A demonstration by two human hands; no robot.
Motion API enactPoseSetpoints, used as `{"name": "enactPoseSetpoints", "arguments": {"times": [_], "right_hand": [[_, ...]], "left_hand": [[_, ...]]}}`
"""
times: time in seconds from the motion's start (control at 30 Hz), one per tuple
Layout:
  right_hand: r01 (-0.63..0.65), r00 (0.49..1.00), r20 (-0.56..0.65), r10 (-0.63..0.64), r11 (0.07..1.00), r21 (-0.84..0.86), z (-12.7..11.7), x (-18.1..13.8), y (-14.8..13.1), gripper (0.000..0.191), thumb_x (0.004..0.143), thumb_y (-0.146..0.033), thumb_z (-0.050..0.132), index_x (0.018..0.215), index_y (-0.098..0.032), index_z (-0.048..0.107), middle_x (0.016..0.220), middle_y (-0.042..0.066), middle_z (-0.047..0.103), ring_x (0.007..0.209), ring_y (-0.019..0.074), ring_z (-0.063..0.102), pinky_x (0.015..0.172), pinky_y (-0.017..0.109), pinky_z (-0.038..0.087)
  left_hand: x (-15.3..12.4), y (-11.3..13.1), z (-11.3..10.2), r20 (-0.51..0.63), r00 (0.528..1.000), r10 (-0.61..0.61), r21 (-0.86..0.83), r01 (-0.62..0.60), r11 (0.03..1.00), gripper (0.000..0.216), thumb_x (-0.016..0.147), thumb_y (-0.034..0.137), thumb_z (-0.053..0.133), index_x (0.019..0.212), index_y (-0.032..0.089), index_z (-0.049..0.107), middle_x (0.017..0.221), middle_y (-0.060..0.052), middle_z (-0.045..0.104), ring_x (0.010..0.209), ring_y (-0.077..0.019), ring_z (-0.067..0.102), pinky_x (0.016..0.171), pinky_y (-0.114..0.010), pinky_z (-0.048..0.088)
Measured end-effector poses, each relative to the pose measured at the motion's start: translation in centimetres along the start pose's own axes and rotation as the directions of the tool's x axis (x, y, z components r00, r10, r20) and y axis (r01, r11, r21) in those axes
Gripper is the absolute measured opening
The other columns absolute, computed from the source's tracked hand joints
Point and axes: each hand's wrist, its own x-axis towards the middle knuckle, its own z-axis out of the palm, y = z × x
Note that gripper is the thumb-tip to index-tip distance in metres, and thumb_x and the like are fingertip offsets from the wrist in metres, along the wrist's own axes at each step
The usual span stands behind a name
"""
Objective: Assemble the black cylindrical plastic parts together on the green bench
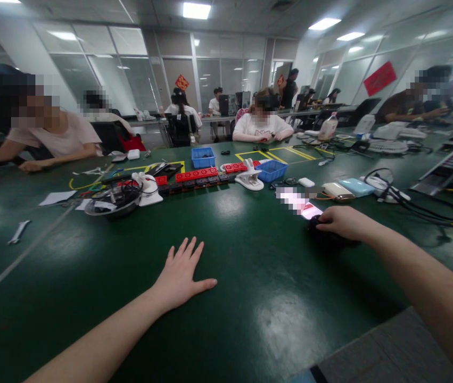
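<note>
Here, in the head view, a metal bowl (110,214) holds a tangle of black cables (122,197), heaped up to its rim beside a white clip (151,192). Farther back stand two blue bins, the left one (203,161) and the right one (274,175); what either contains is too small to make out.

The left hand (181,277) lies palm down on the green table (234,244), fingers spread, thumb out to the side, gripping nothing. Well apart from it, the right hand (340,221) is closed on a black object (330,239) at the right part of the table, just beside a lit phone (312,210). That object is dark, blurred and partly covered by the fingers. The phone's screen is partly pixelated, and both forearms run out of frame.
</note>
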Motion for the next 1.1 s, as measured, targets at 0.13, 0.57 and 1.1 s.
{"name": "enactPoseSetpoints", "arguments": {"times": [0.13,0.57,1.1], "right_hand": [[-0.022,0.999,0.045,0.021,1.000,0.010,-0.5,-0.3,-0.3,0.027,0.076,-0.037,0.052,0.087,-0.019,0.069,0.082,0.005,0.066,0.072,0.0194,0.059,0.060,0.027,0.041],[0.172,0.984,0.053,-0.171,0.985,-0.019,-0.8,-1.2,-7.9,0.021,0.080,-0.033,0.053,0.082,-0.017,0.068,0.081,0.005,0.065,0.075,0.0175,0.060,0.063,0.025,0.041],[0.436,0.900,0.015,-0.436,0.900,-0.018,-0.3,3.8,-27.5,0.027,0.088,-0.031,0.047,0.109,-0.016,0.052,0.111,0.007,0.053,0.094,0.0173,0.054,0.080,0.036,0.047]], "left_hand": [[0.0,0.0,0.0,0.000,1.000,0.000,0.006,0.000,1.000,0.094,0.069,0.078,0.032,0.139,0.018,0.017,0.146,-0.012,0.010,0.133,-0.0318,0.007,0.104,-0.054,0.012],[0.0,0.0,0.3,-0.031,0.999,0.006,0.007,-0.006,1.000,0.094,0.069,0.078,0.032,0.139,0.018,0.018,0.146,-0.012,0.013,0.133,-0.0316,0.008,0.103,-0.054,0.012],[-1.0,1.1,0.0,-0.103,0.995,-0.002,0.030,0.005,1.000,0.089,0.074,0.071,0.037,0.134,0.006,0.031,0.141,-0.019,0.026,0.130,-0.0324,0.021,0.102,-0.049,0.022]]}}
